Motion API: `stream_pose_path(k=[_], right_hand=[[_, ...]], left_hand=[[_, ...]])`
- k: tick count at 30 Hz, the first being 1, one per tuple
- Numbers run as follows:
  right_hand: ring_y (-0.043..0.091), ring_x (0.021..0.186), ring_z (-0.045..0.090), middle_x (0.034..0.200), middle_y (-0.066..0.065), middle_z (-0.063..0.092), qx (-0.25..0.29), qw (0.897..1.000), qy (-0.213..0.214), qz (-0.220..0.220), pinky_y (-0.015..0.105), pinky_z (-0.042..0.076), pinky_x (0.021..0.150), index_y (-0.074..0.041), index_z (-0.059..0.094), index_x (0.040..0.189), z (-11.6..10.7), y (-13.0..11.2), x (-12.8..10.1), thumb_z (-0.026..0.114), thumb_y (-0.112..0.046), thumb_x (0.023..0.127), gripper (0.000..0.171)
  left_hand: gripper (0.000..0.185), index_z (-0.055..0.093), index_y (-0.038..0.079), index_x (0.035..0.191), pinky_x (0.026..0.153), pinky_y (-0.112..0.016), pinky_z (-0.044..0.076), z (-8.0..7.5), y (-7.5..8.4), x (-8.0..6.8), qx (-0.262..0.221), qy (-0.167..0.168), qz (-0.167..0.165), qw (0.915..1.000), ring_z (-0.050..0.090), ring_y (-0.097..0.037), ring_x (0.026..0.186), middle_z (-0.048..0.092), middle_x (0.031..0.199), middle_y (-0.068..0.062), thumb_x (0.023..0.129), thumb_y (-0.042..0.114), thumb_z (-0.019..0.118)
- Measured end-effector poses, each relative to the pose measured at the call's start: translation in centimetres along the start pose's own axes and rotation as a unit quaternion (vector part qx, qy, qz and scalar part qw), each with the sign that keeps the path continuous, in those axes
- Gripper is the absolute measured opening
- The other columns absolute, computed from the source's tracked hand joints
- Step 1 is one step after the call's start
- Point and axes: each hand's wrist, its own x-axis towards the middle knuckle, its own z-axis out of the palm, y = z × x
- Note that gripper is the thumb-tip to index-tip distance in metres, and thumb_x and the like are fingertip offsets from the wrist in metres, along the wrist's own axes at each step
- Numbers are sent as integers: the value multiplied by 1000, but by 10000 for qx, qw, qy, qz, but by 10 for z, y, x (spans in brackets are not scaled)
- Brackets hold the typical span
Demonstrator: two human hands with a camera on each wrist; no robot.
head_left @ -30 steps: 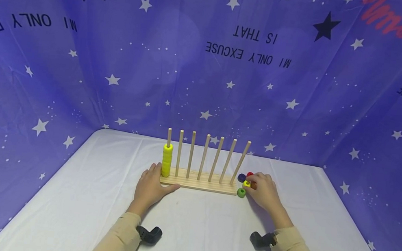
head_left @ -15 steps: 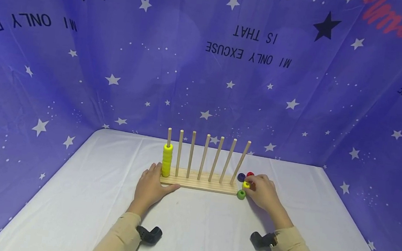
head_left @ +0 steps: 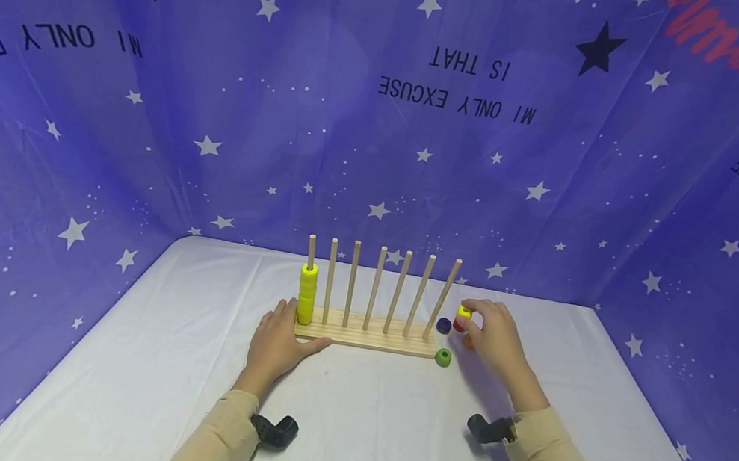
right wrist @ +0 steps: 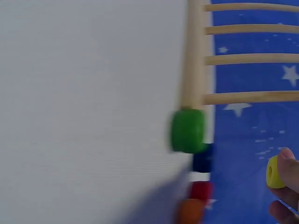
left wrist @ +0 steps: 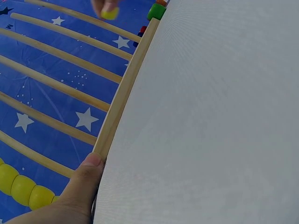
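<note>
A wooden peg rack with a flat base (head_left: 368, 337) and several upright pegs stands on the table. Yellow beads (head_left: 306, 296) are stacked on its leftmost peg; the other pegs are bare. My left hand (head_left: 277, 347) holds the base's left end, thumb along the front edge and fingers behind. Raised just right of the rack, my right hand (head_left: 497, 340) pinches a yellow bead (right wrist: 273, 172) between thumb and fingers. Beneath and around it lie a green bead (head_left: 442, 358), a dark blue bead (head_left: 443, 326), a red bead (head_left: 458, 326) and a partly hidden orange bead (head_left: 469, 342).
White cloth (head_left: 362, 432) covers the table. Purple star-printed fabric (head_left: 377, 156) rises behind it and on both sides. A black wrist device (head_left: 277, 431) sits at the left cuff, another black device (head_left: 489, 429) at the right cuff.
My right hand has lifted the yellow bead off the table, moving up and slightly right. That uncovers part of the orange bead. The left hand and the rack stay put.
</note>
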Motion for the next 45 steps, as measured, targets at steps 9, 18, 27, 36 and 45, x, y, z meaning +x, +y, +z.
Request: stream_pose_path(k=[9,18,27,36,45], right_hand=[[31,112,50,116,12,64,108,9986,466,-216,52,42,95,-9,62,121,-46,-29,22,63,-27,91,35],[28,105,50,107,10,66,61,9932,1035,-528,48,42,88,-9,63,121,-75,-56,44,62,-26,92,33],[27,109,51,111,8,67,226,9873,1328,-844,48,41,93,-10,65,118,-88,-92,60,61,-30,92,33],[25,105,52,110,6,68,389,9805,1461,-1258,45,41,91,-10,66,117,-85,-133,69,63,-29,90,32],[22,99,53,107,3,69,474,9727,1348,-1830,40,42,87,-12,67,115,-60,-182,77,61,-32,91,31]], left_hand=[[108,36,3,142,116,-52,24,1,-1,0,41,23,100,9999,32,-38,139,42,146,-19,67,76,64],[108,36,3,143,118,-50,21,0,0,0,-1,-49,-9,10000,30,-37,141,40,147,-20,67,74,65],[110,34,2,144,118,-50,21,-1,1,0,-16,-67,-8,10000,29,-37,141,39,148,-20,66,75,65],[109,35,3,143,118,-50,20,-2,-1,-1,-24,-55,-4,10000,29,-36,142,39,148,-19,67,76,64],[110,35,3,143,118,-50,22,1,-3,1,73,-23,31,10000,30,-36,141,40,147,-19,67,78,62]])
